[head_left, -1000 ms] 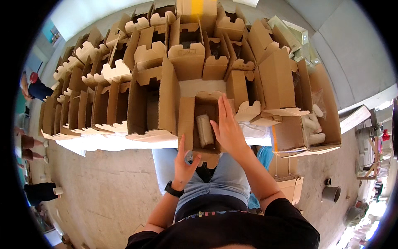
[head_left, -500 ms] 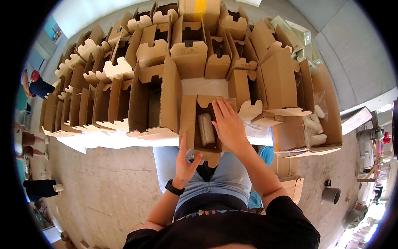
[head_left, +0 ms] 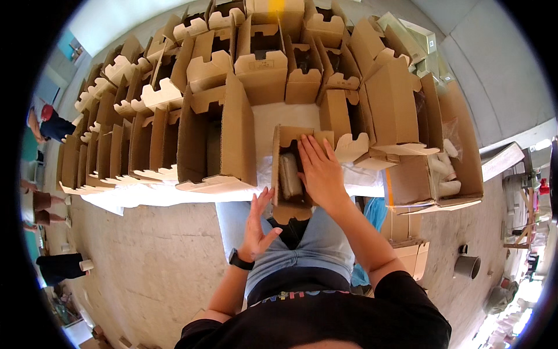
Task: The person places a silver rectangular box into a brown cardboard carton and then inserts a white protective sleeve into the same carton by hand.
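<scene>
A small open cardboard box (head_left: 294,212) sits at the table's front edge, just before my lap. Inside it lies a pale, wrapped oblong bundle (head_left: 290,177); its contents are hidden. My right hand (head_left: 323,174) is laid along the box's right side, fingers stretched flat over the side flap and thumb at the opening. Just off the box's lower left corner is my left hand (head_left: 256,228), its fingers extended and the thumb apart, holding nothing. A dark watch (head_left: 240,260) is on the left wrist.
A larger open box (head_left: 237,136) stands to the left. Rows of open cardboard boxes (head_left: 264,70) crowd the white-covered table. At right, a wide carton (head_left: 410,181) holds white wrapped pieces (head_left: 449,187). A grey bucket (head_left: 467,267) is on the floor. People stand far left.
The small box has shifted right, and its left flap now stands more upright. My left hand has come away from the box's left side. My right hand stays on the right flap.
</scene>
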### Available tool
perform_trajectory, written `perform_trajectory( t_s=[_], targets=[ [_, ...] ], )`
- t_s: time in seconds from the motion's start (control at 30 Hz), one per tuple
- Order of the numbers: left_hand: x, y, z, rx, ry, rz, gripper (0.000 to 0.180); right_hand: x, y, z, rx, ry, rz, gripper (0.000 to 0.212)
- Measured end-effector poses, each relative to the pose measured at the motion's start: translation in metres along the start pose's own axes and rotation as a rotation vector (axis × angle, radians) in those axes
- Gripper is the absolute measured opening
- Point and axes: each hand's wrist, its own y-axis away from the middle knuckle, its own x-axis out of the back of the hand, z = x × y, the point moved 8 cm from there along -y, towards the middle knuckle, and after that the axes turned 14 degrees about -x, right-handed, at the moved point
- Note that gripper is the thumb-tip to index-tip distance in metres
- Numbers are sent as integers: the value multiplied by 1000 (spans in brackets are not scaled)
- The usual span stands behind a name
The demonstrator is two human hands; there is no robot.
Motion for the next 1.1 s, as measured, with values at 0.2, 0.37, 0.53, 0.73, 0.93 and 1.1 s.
perform_trajectory(
  t_s=[0.2,0.37,0.53,0.73,0.93,1.1],
  targets=[
    [-4,-13,-5,43,-261,-252,90,1,0,2,-1,-9,26,70],
    [-11,-5,-14,84,-232,-160,87,-1,2,1,20,10,90,52],
    [-10,-6,-26,30,-236,-84,74,1,1,-3,38,-28,108,50],
    [-9,-7,-37,44,-20,83,46,0,1,0,12,-54,64,57],
    [-8,-4,-43,62,-23,175,37,-2,1,-1,-2,-18,11,66],
    [-7,-3,-45,68,-28,176,37,-5,1,0,-5,-42,-6,67]
  ],
)
